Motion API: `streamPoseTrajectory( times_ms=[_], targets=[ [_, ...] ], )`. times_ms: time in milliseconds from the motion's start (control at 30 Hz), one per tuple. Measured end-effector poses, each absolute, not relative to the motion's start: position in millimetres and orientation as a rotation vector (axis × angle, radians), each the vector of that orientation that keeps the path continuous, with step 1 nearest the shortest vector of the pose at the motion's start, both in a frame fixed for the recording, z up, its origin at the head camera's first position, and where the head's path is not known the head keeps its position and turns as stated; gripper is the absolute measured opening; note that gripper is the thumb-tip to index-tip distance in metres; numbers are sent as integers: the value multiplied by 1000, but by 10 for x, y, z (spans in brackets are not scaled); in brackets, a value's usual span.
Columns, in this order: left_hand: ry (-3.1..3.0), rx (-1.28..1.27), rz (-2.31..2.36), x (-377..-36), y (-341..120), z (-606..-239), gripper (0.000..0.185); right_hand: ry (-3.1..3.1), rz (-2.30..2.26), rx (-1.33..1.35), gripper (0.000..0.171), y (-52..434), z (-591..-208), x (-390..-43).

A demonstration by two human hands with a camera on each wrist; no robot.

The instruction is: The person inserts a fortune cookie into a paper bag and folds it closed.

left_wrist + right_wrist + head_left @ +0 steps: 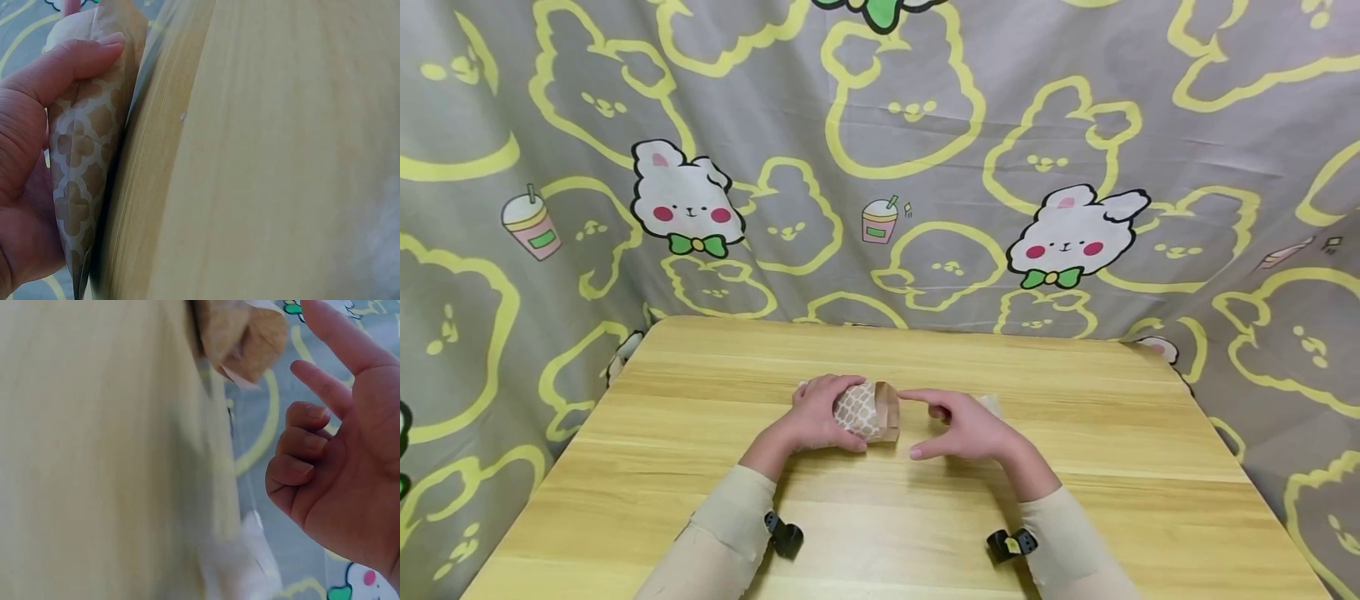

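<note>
Sleeves (pixel 722 533), beige and soft, lie nearest on the pale wood-grain tabletop (pixel 1075 500). Left hand (pixel 816 417) curls round a small paper bag (pixel 872 410), brown with a white lattice print, crinkled, lying mid-tabletop. Right hand (pixel 962 429) sits just beside the bag's plain folded end, index finger extended, the others loosely curled, holding nothing. Grey cloth backdrop (pixel 925 167) with yellow outlines and cartoon rabbits hangs behind.

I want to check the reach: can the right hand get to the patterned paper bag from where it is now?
Probably yes. The right hand is open beside the paper bag, its forefinger nearly at the bag's brown end. Only bare table lies between; the left hand grips the other end.
</note>
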State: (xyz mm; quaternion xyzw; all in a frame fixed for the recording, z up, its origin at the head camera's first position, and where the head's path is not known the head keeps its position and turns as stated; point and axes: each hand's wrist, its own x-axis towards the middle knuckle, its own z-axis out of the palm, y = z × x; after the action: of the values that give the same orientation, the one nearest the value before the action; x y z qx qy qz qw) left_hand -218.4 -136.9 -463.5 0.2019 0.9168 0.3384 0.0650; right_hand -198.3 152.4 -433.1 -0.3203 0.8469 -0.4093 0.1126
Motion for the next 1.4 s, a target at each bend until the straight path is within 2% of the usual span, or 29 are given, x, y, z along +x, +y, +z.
streamPoseTrajectory(
  times_ms=[233, 700, 1400],
  targets=[
    [2760, 608, 1029, -2175, -1382, -4620, 105, 2557, -1249, -862, 79, 1840, -4262, -1958],
    [2758, 609, 1017, -2171, -1374, -4612, 106, 2730, -1255, -737, 85, 2585, -4375, -1786],
    [2741, 617, 1034, -2176, -1375, -4607, 106, 2690, -1140, -651, 101, 2869, -4563, -1953]
  ],
)
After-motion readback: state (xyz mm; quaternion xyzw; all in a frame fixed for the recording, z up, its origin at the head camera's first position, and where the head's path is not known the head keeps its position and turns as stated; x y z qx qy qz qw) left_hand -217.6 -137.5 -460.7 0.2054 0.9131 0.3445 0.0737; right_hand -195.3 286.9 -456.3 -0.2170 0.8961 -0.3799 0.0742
